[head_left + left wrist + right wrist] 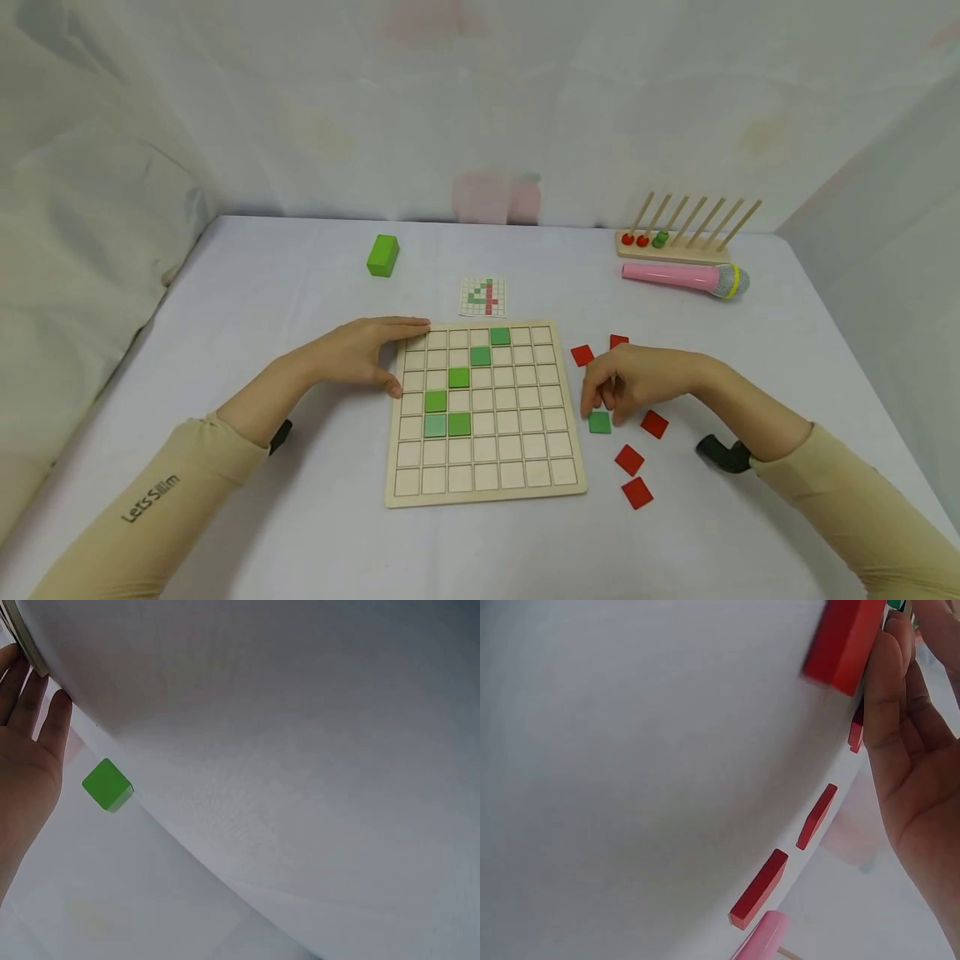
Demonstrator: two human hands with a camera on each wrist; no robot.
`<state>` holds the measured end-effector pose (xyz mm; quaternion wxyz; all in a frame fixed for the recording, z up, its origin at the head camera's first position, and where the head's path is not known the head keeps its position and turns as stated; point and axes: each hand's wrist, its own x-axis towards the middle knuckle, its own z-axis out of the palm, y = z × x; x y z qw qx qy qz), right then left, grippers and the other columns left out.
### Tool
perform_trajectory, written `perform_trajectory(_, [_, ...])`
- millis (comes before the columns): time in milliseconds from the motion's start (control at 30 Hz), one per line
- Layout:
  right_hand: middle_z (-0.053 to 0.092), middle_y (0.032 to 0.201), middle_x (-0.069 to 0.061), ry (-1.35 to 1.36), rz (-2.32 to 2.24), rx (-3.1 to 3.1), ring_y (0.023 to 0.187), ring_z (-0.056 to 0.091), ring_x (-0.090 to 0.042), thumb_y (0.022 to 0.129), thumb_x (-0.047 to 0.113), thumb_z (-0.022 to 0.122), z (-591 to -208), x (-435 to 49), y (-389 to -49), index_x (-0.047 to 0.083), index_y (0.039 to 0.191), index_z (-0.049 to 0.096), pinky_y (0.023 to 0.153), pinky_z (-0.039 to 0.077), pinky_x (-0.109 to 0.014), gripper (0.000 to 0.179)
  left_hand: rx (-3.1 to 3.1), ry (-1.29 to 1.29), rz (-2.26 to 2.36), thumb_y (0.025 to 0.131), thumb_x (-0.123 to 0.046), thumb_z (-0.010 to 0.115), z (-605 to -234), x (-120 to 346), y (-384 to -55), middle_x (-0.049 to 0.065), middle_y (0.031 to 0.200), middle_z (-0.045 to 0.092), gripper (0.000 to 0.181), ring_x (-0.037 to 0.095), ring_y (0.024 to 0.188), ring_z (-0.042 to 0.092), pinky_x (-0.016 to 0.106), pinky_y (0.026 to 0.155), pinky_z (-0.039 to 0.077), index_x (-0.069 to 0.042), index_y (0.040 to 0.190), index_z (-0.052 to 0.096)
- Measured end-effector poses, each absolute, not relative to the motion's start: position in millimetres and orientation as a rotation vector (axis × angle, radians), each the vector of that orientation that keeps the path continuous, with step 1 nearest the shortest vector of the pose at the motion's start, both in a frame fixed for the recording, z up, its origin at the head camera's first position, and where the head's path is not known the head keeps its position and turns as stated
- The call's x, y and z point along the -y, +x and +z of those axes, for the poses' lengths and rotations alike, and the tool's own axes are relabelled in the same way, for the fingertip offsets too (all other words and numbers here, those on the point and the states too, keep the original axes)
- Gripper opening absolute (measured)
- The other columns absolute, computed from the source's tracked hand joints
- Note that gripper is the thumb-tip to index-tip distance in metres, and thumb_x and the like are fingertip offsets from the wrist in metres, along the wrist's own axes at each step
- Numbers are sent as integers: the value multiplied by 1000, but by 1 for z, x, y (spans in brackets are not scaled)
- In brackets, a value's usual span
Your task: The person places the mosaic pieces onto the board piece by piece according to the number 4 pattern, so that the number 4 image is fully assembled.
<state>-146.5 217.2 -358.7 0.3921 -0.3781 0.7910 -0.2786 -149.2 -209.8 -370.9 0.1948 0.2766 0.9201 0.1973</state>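
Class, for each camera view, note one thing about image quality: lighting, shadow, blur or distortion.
Head view: soft even light, faint shadows under the hands, and the table edges bow with wide-angle distortion. Left wrist view: tilted, mostly blank cloth, green block fairly sharp. Right wrist view: steeply tilted, the nearest red tile blurred, right hand large at the frame edge.

Green square tile lies flat beside the wooden grid board — touching fingertips.
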Motion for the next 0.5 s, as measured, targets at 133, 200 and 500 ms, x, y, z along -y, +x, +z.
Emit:
perform_trajectory(133, [65, 90, 0, -978, -688, -2024, 79, 59, -10, 79, 3, 78, -358, -216, -145, 27, 98, 75, 69, 55, -22, 31, -2581, 781, 555, 64, -46, 88, -371, 210, -149, -4, 160, 39, 102, 27, 151, 33, 54, 121, 29, -22, 152, 41])
perform_trajectory(200, [64, 90, 0, -990, -674, -2036, 78, 59, -9, 79, 4, 79, -357, -215, -144, 27, 98, 75, 69, 55, -21, 30, -2580, 777, 554, 64, -46, 88, -371, 210, -149, -4, 160, 39, 102, 27, 151, 33, 54, 122, 29, -22, 152, 41])
perform_trajectory(500, [63, 83, 2, -1009, -619, -2080, 73, 57, -6, 78, 6, 81, -356, -209, -142, 24, 89, 71, 65, 54, -21, 24, -2578, 762, 560, 65, -40, 89, -370, 209, -147, -5, 160, 39, 100, 27, 151, 33, 54, 122, 28, -21, 151, 42])
